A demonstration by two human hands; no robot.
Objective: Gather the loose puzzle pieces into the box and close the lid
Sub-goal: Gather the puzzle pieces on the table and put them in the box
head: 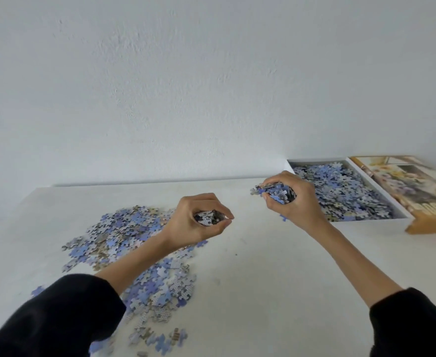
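Loose blue and grey puzzle pieces (124, 235) lie spread over the left half of the white table, reaching down to the near edge. My left hand (198, 222) is raised above this pile and grips a handful of pieces. My right hand (289, 199) grips a bigger handful, held just left of the white box (402, 215), with one piece falling below it. The box is open and holds many pieces. Its picture lid (418, 186) lies beside it on the right.
The white table (263, 266) stands against a plain white wall. Its far edge runs just behind the pile and the box. A few stray pieces (160, 338) lie near the front edge between my black sleeves.
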